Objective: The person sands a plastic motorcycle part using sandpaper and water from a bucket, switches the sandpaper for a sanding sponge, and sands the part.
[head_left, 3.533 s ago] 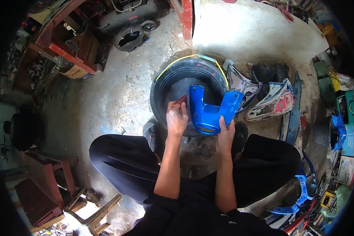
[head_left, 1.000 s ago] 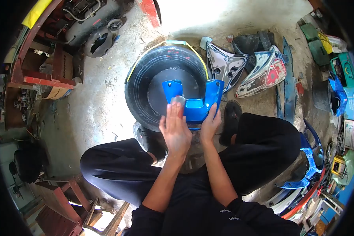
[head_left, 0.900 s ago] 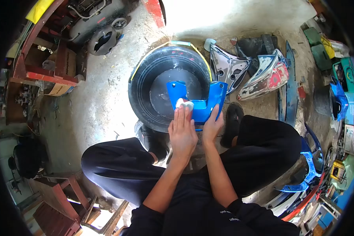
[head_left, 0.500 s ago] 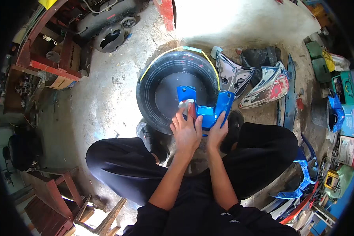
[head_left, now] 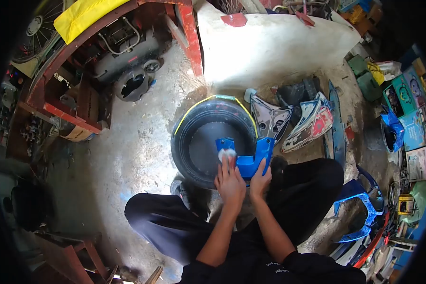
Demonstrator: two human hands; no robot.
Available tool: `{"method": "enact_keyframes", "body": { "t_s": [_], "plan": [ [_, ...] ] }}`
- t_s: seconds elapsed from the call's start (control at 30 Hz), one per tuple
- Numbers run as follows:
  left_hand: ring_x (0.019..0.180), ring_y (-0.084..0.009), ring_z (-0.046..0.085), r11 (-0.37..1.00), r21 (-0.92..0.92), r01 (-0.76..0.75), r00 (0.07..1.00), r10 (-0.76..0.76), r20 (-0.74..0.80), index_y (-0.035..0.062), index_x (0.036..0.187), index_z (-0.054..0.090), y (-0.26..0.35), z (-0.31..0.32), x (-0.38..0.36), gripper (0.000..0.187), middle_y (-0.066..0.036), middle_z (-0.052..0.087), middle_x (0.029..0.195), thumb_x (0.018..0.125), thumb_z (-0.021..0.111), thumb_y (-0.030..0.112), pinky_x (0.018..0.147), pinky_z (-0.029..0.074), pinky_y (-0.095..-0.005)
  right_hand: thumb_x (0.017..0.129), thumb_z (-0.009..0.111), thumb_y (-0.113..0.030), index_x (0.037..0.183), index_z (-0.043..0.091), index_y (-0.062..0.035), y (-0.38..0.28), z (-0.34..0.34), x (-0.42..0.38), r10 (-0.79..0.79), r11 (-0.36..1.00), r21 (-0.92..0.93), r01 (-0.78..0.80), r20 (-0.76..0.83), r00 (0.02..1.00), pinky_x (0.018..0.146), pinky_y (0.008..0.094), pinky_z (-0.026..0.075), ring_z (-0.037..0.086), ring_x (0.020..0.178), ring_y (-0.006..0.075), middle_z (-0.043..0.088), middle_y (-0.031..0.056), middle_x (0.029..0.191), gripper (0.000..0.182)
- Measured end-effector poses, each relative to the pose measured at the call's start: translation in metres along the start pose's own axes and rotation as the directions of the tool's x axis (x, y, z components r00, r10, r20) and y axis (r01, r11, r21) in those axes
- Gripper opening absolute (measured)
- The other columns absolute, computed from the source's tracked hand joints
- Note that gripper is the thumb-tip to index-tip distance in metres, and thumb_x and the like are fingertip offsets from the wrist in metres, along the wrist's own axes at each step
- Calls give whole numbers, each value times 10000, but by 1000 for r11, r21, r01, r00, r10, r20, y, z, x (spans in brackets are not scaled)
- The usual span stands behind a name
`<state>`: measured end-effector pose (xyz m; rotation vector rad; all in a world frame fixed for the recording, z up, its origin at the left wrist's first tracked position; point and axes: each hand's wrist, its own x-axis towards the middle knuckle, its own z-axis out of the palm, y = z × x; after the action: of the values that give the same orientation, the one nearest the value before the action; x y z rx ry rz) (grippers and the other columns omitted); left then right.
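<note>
A glossy blue U-shaped plastic panel (head_left: pixel 249 166), like a motorcycle fairing piece, sits over the near rim of a black bucket (head_left: pixel 179 152). My right hand (head_left: pixel 260 181) grips its right-hand lower edge, thumb on the top face. With fingers extended together, my left hand (head_left: pixel 231 183) presses a small whitish-and-reddish pad (head_left: pixel 227 154) against the panel's left arm. Motion blurs the pad, so I cannot tell its exact kind. The bucket has a yellow-wrapped handle (head_left: pixel 187 115) lying along its far rim, and its inside is dark.
Right of the bucket lie worn, partly sanded fairing panels (head_left: pixel 310 124). More blue bodywork (head_left: pixel 359 203) rests near my right knee. A red frame (head_left: pixel 190 47) and an air compressor tank (head_left: pixel 132 59) stand at the upper left. Boxes (head_left: pixel 414 125) line the right side.
The view has tilted up, so the scene sits lower in the frame. My left hand has shifted slightly along the panel's left arm with the pad; my right hand keeps its grip.
</note>
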<state>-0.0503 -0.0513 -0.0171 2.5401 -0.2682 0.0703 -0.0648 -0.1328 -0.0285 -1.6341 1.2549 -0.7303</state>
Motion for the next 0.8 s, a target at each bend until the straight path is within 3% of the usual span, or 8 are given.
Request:
{"method": "enact_keyframes", "body": {
  "t_s": [0.2, 0.33, 0.43, 0.53, 0.57, 0.67, 0.7, 0.8],
  "plan": [
    [1413, -360, 431, 993, 114, 2, 998, -10, 66, 140, 1519, 454, 3, -7, 2, 496, -61, 361, 1617, 1050, 437, 304, 1117, 334, -538, 1046, 520, -420, 963, 650, 68, -2, -4, -1, 30, 999, 39, -31, 28, 999, 740, 467, 476, 647, 785, 383, 670, 243, 835, 512],
    [1422, -382, 411, 990, 36, 140, 987, -142, 75, 128, 1493, 489, 16, -10, 17, 483, -76, 384, 1603, 1048, 441, 309, 1124, 322, -566, 1041, 533, -415, 943, 647, 60, 5, -1, 3, -24, 996, 84, 23, 11, 1000, 718, 465, 474, 645, 768, 376, 672, 238, 833, 499],
    [1412, -379, 426, 993, 113, -25, 996, 16, 83, 87, 1470, 510, 19, -17, -21, 480, -84, 424, 1577, 1027, 479, 269, 1118, 333, -538, 1045, 532, -408, 922, 637, 54, 2, -6, 3, 21, 995, 94, -26, 55, 998, 704, 434, 471, 614, 724, 322, 643, 199, 777, 489],
    [1408, -359, 434, 997, 64, 45, 997, -49, 59, 46, 1435, 542, 3, -8, -10, 465, -85, 430, 1575, 1020, 492, 251, 1108, 342, -533, 1051, 528, -392, 917, 628, 50, -3, -5, 0, 51, 987, 145, -63, 84, 995, 690, 415, 463, 583, 698, 275, 617, 156, 746, 472],
    [1336, -380, 511, 998, 23, 62, 998, -61, -32, 0, 1327, 615, 2, -5, 3, 403, -175, 542, 1459, 1016, 507, 232, 1028, 421, -545, 1055, 526, -382, 914, 621, 47, -3, -7, -1, 31, 985, 167, -46, 87, 996, 683, 406, 459, 567, 687, 251, 605, 130, 737, 462],
    [1181, -415, 613, 997, -70, 16, 1000, -18, -24, -35, 1216, 651, 2, -14, 40, 341, -249, 653, 1248, 1012, 524, 206, 936, 477, -554, 1063, 521, -358, 898, 605, 34, 1, -2, -3, 29, 948, 317, -36, 28, 999, 649, 379, 438, 529, 672, 194, 581, 74, 736, 433],
    [978, -465, 663, 990, -119, -75, 986, 56, -158, -57, 1083, 650, 7, -15, 48, 271, -287, 683, 1016, 1014, 525, 173, 810, 516, -548, 1063, 521, -358, 898, 605, 34, 1, -4, -3, 32, 947, 320, -38, 26, 999, 649, 379, 438, 529, 672, 194, 581, 74, 736, 433],
    [863, -482, 661, 960, -280, 25, 997, -45, -65, -58, 967, 629, 35, -38, 67, 240, -297, 666, 947, 1015, 523, 152, 734, 529, -539, 1066, 519, -349, 902, 602, 21, -1, -5, -5, 110, 909, 397, -129, 70, 991, 637, 342, 426, 498, 677, 146, 548, 33, 743, 413]
  ]
}}
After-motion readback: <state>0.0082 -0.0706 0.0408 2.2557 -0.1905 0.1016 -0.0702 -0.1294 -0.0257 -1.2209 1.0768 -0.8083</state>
